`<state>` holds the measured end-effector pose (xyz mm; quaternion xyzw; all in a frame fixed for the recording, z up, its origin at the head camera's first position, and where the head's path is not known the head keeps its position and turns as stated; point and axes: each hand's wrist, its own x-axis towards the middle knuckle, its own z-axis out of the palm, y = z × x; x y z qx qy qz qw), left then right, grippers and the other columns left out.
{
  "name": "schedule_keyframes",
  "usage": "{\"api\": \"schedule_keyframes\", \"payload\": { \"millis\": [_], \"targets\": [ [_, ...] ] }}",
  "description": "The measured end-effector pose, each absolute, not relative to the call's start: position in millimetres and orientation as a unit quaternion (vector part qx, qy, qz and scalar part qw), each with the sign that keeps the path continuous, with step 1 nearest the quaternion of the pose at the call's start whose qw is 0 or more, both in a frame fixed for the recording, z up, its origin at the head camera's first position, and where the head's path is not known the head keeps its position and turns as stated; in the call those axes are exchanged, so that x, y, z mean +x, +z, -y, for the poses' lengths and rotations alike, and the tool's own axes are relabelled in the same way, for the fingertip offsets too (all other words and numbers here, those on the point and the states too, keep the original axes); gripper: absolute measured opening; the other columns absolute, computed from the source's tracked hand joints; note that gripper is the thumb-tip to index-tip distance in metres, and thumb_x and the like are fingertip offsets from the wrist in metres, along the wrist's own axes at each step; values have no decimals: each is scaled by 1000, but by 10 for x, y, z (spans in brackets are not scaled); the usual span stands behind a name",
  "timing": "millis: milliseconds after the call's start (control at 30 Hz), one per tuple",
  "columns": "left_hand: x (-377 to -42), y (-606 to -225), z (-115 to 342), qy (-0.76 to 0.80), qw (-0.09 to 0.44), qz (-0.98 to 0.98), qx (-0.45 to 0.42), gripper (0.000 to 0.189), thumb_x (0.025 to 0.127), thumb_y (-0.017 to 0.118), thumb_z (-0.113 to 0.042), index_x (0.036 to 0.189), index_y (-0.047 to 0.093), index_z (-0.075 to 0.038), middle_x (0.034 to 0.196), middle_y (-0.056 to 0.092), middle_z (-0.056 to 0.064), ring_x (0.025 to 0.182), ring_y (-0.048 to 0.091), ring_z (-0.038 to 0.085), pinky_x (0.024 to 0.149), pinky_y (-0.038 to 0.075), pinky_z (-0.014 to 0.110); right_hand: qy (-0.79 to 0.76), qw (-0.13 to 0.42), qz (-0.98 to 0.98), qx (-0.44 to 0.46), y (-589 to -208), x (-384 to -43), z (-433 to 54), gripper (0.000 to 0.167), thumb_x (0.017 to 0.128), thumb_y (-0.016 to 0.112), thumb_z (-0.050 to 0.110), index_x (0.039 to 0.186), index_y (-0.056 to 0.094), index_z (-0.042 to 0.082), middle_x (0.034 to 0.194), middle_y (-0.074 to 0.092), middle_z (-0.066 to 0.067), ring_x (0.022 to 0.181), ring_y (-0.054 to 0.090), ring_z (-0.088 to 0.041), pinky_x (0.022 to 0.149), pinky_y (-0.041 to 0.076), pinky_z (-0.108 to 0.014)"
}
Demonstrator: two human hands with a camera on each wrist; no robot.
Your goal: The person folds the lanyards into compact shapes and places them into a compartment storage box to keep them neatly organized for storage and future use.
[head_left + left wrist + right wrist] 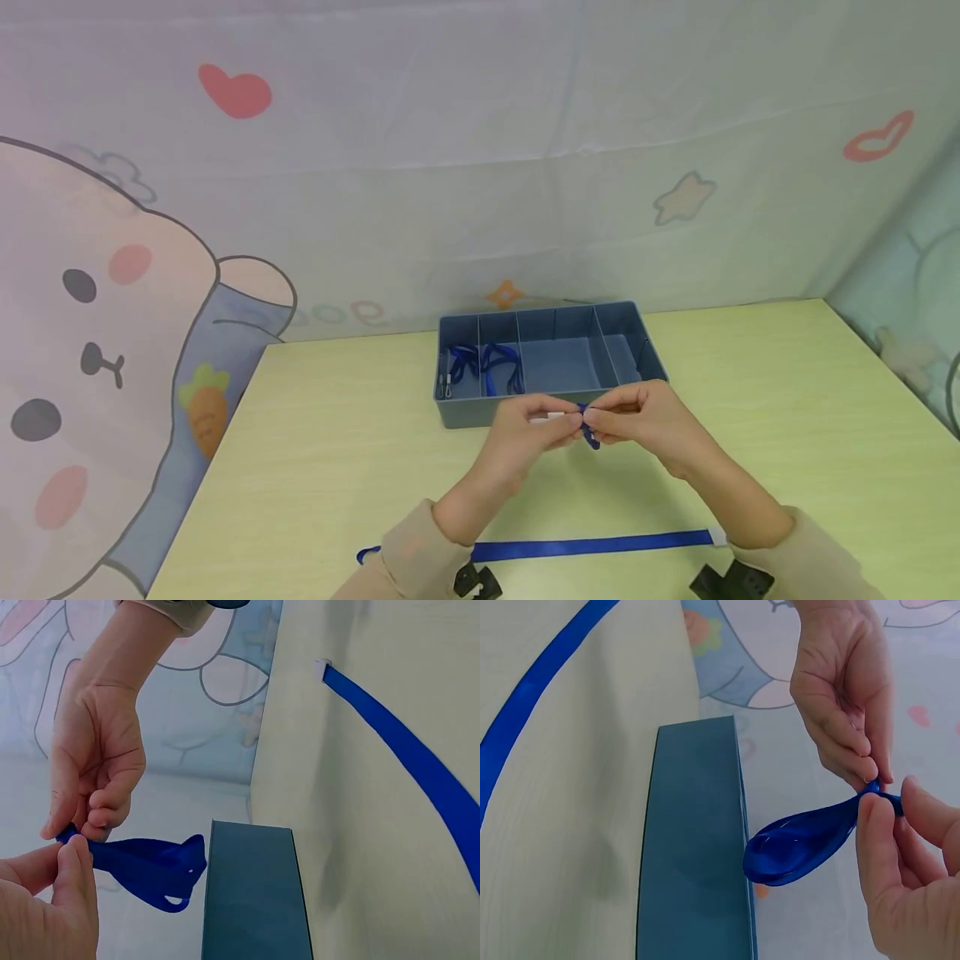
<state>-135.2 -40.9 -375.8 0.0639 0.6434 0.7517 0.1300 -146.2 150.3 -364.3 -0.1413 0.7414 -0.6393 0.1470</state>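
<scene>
Both hands meet in front of the tray, raised over the table, on a folded dark-blue lanyard (590, 437). My left hand (517, 435) pinches it between thumb and fingers, and a small white piece shows within that grip. Right beside those fingertips, my right hand (647, 421) pinches the same strap. In the right wrist view, a wide loop of the lanyard (799, 844) hangs from the fingers. The left wrist view shows its folded end (154, 870) with a small slit-like loop. Fingers hide the part between the two pinches.
A blue-grey compartment tray (468, 414) stands at the table's back. Bundled blue lanyards (501, 358) lie in its two left compartments, with a metal clip (448, 387) at far left. Another blue strap (585, 547) with a white end stretches across the table near the forearms.
</scene>
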Motion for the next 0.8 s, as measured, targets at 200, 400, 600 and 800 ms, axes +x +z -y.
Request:
{"api": "schedule_keyframes", "payload": {
  "millis": [200,400,600,800],
  "targets": [
    [-1339,-3750,427,766,118,-629,67,23,87,64,-2,104,63,13,94,66,16,83,68,21,83,53,35,-623,154,-745,-182,-3648,-1459,-1523,33,90,62,14,107,63,-14,94,67,-16,82,66,-22,76,55,-30],
    [-1340,-3735,422,763,114,-634,54,26,85,68,-8,103,62,11,94,65,13,82,67,21,83,53,35,-568,88,-790,-216,-3687,-1450,-1462,23,89,64,13,104,69,-3,91,66,-14,75,62,-19,68,54,-28],
    [-1353,-3731,447,760,114,-639,23,23,84,68,-5,101,65,9,87,67,11,81,68,21,82,53,34,-544,72,-797,-253,-3682,-1474,-1518,20,88,65,11,105,70,3,91,65,-10,78,61,-17,67,54,-26],
    [-1390,-3736,520,759,128,-638,27,21,84,66,-1,101,64,11,85,68,10,80,67,19,83,53,32,-488,-11,-818,-304,-3744,-1609,-1750,35,81,72,7,116,65,10,103,58,-2,85,50,-11,61,45,-26]
  ]
}}
